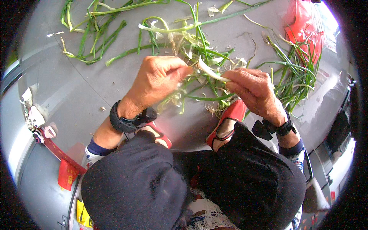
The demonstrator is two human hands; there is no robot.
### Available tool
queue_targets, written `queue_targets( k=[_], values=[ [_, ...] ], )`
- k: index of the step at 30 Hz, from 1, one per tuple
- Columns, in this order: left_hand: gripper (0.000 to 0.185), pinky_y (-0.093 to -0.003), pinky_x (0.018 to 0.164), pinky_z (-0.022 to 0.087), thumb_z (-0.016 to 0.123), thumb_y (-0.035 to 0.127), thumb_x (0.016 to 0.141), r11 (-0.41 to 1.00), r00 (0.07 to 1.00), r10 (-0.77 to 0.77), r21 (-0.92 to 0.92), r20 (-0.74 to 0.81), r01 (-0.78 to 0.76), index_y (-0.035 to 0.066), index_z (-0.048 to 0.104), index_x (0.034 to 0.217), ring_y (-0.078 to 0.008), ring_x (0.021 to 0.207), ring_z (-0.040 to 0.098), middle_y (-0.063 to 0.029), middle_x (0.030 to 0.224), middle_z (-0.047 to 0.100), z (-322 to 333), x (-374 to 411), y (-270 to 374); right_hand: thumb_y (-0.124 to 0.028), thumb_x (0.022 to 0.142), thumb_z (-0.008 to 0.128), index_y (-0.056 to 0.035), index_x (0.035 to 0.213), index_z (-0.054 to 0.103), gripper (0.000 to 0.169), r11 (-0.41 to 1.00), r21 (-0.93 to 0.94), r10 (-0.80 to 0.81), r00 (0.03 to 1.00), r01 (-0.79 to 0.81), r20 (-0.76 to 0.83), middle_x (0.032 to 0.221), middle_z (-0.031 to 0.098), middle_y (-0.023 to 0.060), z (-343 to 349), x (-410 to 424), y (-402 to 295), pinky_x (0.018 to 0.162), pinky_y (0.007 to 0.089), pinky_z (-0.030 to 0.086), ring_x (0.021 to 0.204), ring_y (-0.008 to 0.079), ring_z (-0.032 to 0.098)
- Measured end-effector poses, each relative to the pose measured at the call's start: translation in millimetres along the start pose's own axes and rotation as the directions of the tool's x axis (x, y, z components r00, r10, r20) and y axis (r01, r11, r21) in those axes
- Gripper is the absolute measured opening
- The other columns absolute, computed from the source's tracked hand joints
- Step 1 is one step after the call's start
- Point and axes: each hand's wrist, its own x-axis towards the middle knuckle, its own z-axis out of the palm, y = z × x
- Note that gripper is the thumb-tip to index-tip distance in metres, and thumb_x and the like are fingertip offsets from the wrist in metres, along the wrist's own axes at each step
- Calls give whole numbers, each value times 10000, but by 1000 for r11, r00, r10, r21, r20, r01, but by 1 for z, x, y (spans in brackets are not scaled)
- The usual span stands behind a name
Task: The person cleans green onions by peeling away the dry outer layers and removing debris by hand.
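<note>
My right hand (253,87) pinches a spring onion (211,72) between thumb and fingers. Its white end points left, towards my left hand (161,80); the part behind my right fingers is hidden. My left thumb and fingertips are pressed together just left of that white end, with a small gap between. Whether a scrap of root or skin is caught in them is too small to see. Below and beyond both hands lies a loose heap of root trimmings, pale skins and green leaves (212,98). One long spring onion (172,29) stretches across the floor behind the heap.
To the right, a bunch of spring onions (296,74) lies against a red plastic bag (306,34). More green stalks (97,40) are spread at the far left. Red shoes (234,112) stand on the grey floor (86,89) near the heap. Several shoes (37,115) sit at the left edge.
</note>
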Motion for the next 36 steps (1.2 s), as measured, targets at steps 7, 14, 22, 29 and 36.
queue_targets(
  k=[7,14,22,29,36],
  values=[
    [259,-150,423,357,571,185,850,699,967,-185,-668,175,255,-2,584,1028,-37,538,499,-30,740,605,11,1,20,-113,840,545,-8,924,580,139,969,166,175,983,-181,55,669,553,104,5,1,-2,556,305,445,590,202,547],
    [171,-173,477,383,529,129,864,806,954,-191,-518,231,286,11,597,968,-32,570,483,-4,704,577,10,-1,21,-163,883,493,-14,894,578,172,892,262,353,929,-369,107,615,521,37,2,2,-1,506,259,402,551,102,478],
    [104,-286,512,413,481,21,799,994,994,102,20,38,-103,2,561,862,-164,565,517,-92,661,535,17,2,17,-164,883,494,-9,857,582,180,862,258,413,900,-436,141,596,515,29,7,4,0,493,255,381,531,97,461],
    [101,-346,547,438,448,-30,750,972,970,234,15,72,-235,-10,533,801,-303,591,542,-149,694,541,25,-2,9,-164,864,525,-10,871,589,167,873,230,400,901,-430,170,582,509,39,6,-4,-2,483,269,392,522,108,470],
    [90,-345,531,418,462,-52,679,937,920,349,-75,179,-341,7,513,723,-291,580,519,-123,646,501,29,-5,15,-142,850,542,-1,895,589,156,934,203,254,945,-296,206,616,523,95,-1,-21,-3,493,297,417,523,173,499]
  ],
)
